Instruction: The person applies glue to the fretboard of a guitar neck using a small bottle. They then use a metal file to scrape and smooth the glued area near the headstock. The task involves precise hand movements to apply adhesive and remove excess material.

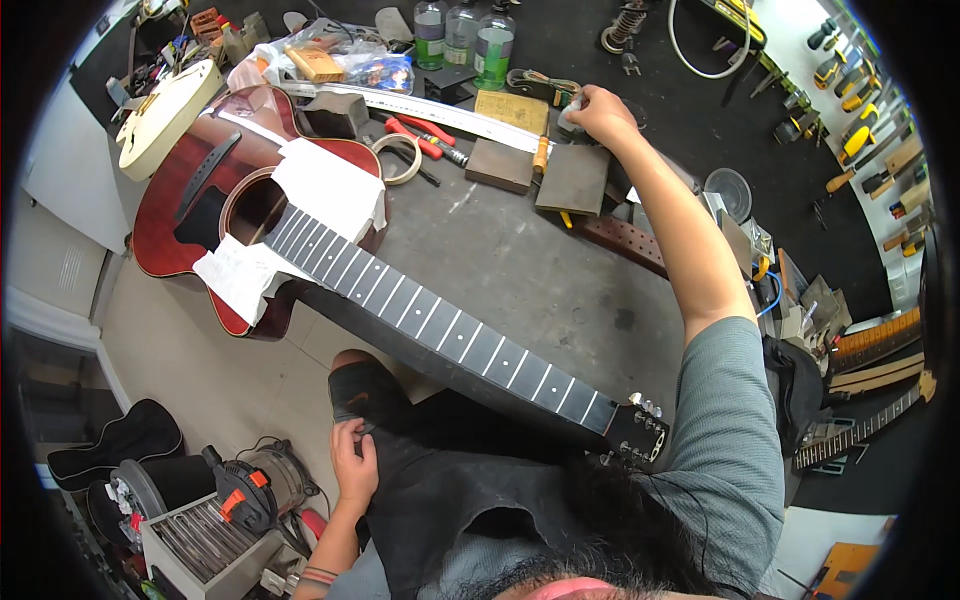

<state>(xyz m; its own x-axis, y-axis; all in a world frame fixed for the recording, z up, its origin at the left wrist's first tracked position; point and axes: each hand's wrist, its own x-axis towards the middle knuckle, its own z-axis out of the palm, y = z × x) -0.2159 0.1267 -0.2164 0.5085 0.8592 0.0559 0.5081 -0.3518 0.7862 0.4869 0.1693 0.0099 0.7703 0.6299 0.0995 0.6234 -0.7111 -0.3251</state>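
My right hand (605, 118) reaches to the back of the workbench, fingers pinched round a small pale object (571, 116) I cannot clearly make out, beside a yellow sheet (510, 112) and a grey metal block (570, 185). My left hand (354, 460) rests at my leg below the bench edge, fingers apart and holding nothing. A red acoustic guitar (165, 245) lies across the bench, its dark fretboard (420, 315) reaching toward my lower right, with white paper (325, 190) over the body around the soundhole.
Pliers (420, 140), a tape roll (398, 162) and bottles (493, 55) sit beyond the neck. A cream guitar (165, 125) is at far left, hanging tools (858, 140) and more necks (870, 430) at right. A vacuum machine (265, 480) stands on the floor at lower left.
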